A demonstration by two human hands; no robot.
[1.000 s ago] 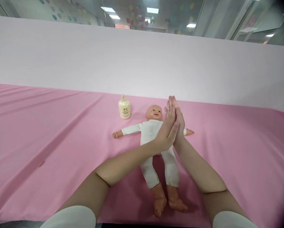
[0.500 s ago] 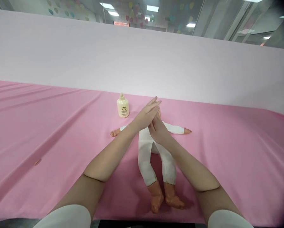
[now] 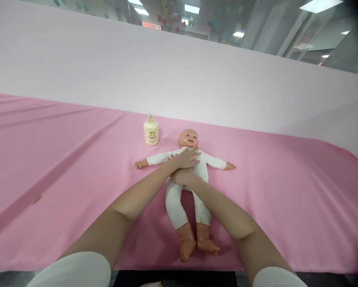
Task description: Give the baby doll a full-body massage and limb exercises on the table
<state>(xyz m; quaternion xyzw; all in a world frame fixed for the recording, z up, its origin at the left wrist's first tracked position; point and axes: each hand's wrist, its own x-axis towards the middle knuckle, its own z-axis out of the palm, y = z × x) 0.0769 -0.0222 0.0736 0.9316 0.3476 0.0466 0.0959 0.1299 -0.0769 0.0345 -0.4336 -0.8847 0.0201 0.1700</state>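
Pink cloth [image 3: 62, 171] covers the table. From my head view, the doll [image 3: 187, 187] lies face up, arms spread, so its chest is open to me. My left hand [image 3: 187, 158] rests flat there, fingers spread, gripping nothing; my right hand [image 3: 182, 176] lies under it, fingers hidden. A lotion bottle [image 3: 151, 130] stands near the doll's head.

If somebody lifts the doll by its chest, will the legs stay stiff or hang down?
The doll has cloth-covered legs, so they probably hang limp. Its head and feet look like hard plastic, likely heavier, pulling downward. It lies flat with arms spread, so it seems unlikely to roll.
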